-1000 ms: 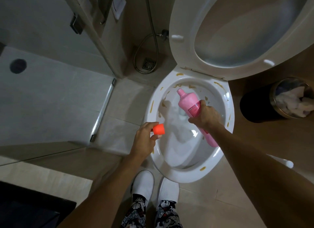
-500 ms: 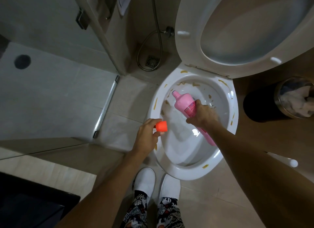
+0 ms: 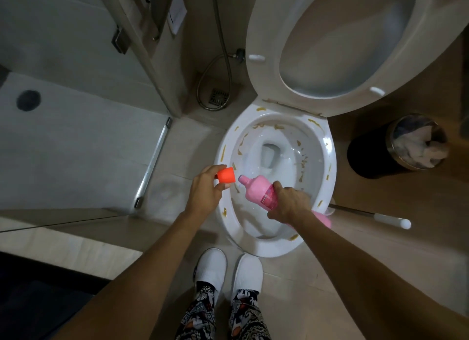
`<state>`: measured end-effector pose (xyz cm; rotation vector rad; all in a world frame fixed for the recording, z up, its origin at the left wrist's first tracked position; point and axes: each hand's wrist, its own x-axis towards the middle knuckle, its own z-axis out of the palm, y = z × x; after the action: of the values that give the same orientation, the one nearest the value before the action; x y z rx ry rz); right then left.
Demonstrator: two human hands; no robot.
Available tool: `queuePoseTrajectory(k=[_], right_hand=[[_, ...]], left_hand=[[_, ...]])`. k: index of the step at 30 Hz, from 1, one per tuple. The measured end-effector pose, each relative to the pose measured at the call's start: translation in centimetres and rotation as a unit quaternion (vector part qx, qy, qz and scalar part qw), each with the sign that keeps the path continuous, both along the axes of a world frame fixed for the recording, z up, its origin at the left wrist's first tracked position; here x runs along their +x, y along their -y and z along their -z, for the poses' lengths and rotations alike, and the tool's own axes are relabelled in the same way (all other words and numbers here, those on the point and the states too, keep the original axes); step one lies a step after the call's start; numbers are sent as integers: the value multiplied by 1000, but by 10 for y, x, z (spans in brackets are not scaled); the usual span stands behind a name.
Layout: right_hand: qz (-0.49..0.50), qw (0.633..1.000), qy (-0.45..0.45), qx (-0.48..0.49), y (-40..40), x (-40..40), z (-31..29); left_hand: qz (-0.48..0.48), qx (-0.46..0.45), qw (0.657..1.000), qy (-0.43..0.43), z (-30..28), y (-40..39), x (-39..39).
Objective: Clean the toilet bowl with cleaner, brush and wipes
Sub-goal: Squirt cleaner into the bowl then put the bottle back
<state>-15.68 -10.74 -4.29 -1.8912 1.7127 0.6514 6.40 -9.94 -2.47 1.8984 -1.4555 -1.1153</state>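
Note:
The white toilet bowl (image 3: pixel 327 159) stands with seat and lid (image 3: pixel 266 68) raised; brownish-yellow smears mark its rim and inner wall. My right hand (image 3: pixel 289 205) grips a pink cleaner bottle (image 3: pixel 256 187) tilted over the bowl's left side, its open nozzle pointing left toward the rim. My left hand (image 3: pixel 205 190) pinches the orange cap (image 3: pixel 225 174) just left of the nozzle, over the rim's left edge. A toilet brush (image 3: pixel 368 213) with a white handle lies on the floor to the right of the bowl.
A black waste bin (image 3: pixel 368 152) holding crumpled paper stands right of the toilet. A spray hose (image 3: pixel 225 60) loops over a floor drain (image 3: pixel 218 96) behind the bowl. The glass shower door (image 3: pixel 142 50) and its floor rail are on the left. My white slippers (image 3: pixel 228 271) stand before the bowl.
The bottle swung from pointing at the bowl's back to lying lower, nozzle aimed left near the cap. My right hand came toward me and the view shifted down.

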Motion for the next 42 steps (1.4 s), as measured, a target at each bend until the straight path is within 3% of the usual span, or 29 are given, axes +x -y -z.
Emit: queuePoseTrajectory(k=[15, 22, 34, 42], right_hand=[[55, 997, -28, 56, -79, -62, -7], [177, 983, -21, 53, -91, -101, -8], [308, 951, 5, -14, -34, -127, -14], [309, 950, 8, -53, 26, -124, -17]], left_hand=[[29, -3, 1000, 1, -15, -3, -31], [50, 10, 999, -1, -14, -3, -44], [59, 21, 998, 6, -12, 4, -65], [58, 31, 998, 18, -9, 16, -65]])
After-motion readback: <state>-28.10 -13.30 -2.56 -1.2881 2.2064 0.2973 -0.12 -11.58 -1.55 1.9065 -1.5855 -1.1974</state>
